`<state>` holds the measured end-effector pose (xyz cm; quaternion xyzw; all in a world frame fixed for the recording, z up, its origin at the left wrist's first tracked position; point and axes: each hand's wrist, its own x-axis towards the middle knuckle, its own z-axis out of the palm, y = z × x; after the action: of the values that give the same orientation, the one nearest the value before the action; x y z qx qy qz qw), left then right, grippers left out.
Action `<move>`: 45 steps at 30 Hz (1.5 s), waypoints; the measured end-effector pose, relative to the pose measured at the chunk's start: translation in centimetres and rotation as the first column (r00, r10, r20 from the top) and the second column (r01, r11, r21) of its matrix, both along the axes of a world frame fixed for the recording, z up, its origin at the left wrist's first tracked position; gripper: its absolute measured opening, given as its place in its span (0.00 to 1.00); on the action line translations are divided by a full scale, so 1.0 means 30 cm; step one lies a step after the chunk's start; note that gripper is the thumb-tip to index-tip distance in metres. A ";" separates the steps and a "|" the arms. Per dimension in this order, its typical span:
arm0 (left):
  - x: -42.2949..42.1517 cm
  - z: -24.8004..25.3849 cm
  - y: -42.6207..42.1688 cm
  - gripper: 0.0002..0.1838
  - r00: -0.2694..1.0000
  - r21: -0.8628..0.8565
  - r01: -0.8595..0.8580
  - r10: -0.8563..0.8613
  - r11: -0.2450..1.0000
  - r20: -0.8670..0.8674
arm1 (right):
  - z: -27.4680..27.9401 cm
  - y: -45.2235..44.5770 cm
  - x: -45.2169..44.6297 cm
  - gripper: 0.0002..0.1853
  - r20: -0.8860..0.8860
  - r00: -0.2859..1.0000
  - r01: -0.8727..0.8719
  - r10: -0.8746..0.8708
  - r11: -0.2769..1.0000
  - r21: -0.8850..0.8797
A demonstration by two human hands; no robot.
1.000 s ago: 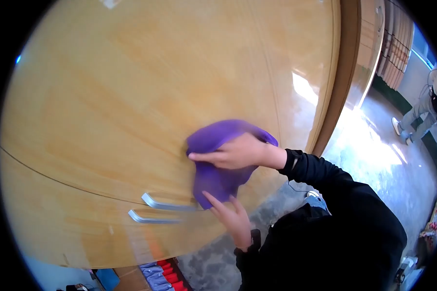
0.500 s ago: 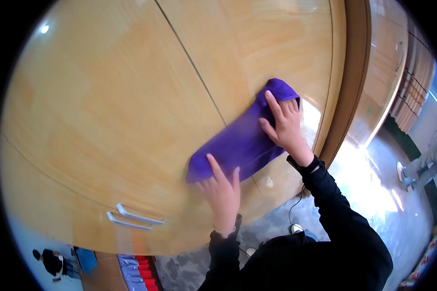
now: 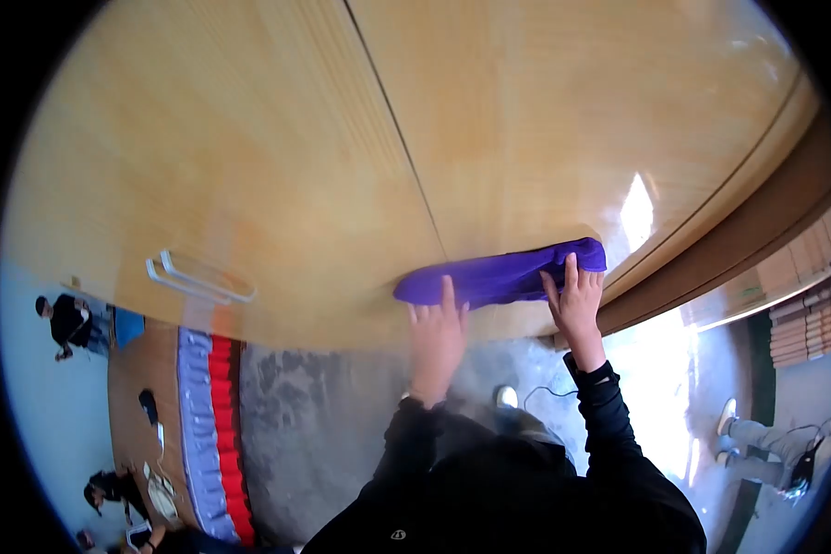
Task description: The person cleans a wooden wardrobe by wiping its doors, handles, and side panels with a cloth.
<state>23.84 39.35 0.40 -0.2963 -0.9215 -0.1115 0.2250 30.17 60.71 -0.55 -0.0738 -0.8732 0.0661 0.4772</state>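
A purple cloth (image 3: pixel 503 279) lies stretched sideways against the glossy wooden cabinet front (image 3: pixel 277 157), near its lower edge. My left hand (image 3: pixel 437 342) rests on the cloth's left end with fingers spread, slightly blurred. On the right end lies my right hand (image 3: pixel 577 305), its fingers apart and pointing up, the thumb out to the side. Both palms press the cloth to the wood. Two metal handles (image 3: pixel 198 280) are on the cabinet, left of the cloth. A dark seam runs down the wood to the cloth.
Grey floor (image 3: pixel 314 406) lies below the cabinet. At the left are a brown table (image 3: pixel 143 369) with red and lilac cloth (image 3: pixel 222 434) along its side, and people beyond. Another person's legs (image 3: pixel 757 439) show at the right, below beige curtains (image 3: pixel 808 328).
The view has swung, showing more floor and table. The cloth has moved down the wood, from bunched to stretched between both hands. My left hand has come onto its left end, my right hand onto its right.
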 end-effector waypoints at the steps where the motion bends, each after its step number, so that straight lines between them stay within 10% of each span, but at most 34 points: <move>1: 0.022 -0.041 0.001 0.36 0.994 -0.004 0.034 -0.033 0.999 0.102 | -0.047 0.010 0.013 0.26 0.061 0.998 0.001 -0.001 1.000 -0.003; 10: 0.219 -0.304 0.023 0.41 0.650 0.437 0.069 -0.372 0.897 0.662 | -0.217 0.083 0.114 0.26 0.309 0.947 -0.110 0.091 0.993 0.044; 27: -0.120 -0.260 -0.451 0.38 0.833 0.515 0.005 -0.289 0.857 0.472 | -0.001 -0.452 -0.350 0.25 0.063 0.886 -0.459 0.460 0.849 0.260; 32: -0.280 -0.290 -0.753 0.36 0.743 0.426 -0.124 -0.201 0.896 0.638 | -0.018 -0.729 -0.478 0.23 0.367 0.772 -0.557 0.519 0.831 -0.004; 33: -0.329 -0.296 -0.814 0.37 0.850 0.417 -0.103 -0.138 0.903 0.509 | -0.012 -0.796 -0.522 0.24 0.273 0.829 -0.553 0.488 0.786 0.275; 38: -0.494 -0.312 -1.127 0.38 0.925 0.182 -0.185 0.109 0.966 0.365 | -0.128 -1.091 -0.656 0.21 0.063 0.870 -0.492 0.489 0.857 0.152; 45: -0.540 -0.265 -1.352 0.38 0.929 0.212 -0.182 0.097 0.960 0.358 | -0.174 -1.328 -0.686 0.22 0.269 0.889 -0.403 0.370 0.912 0.079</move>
<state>7.65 -1.22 -7.55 -0.1759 -0.9449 -0.2566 0.1021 9.60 20.88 -5.76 0.1259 -0.9255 0.0922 0.3450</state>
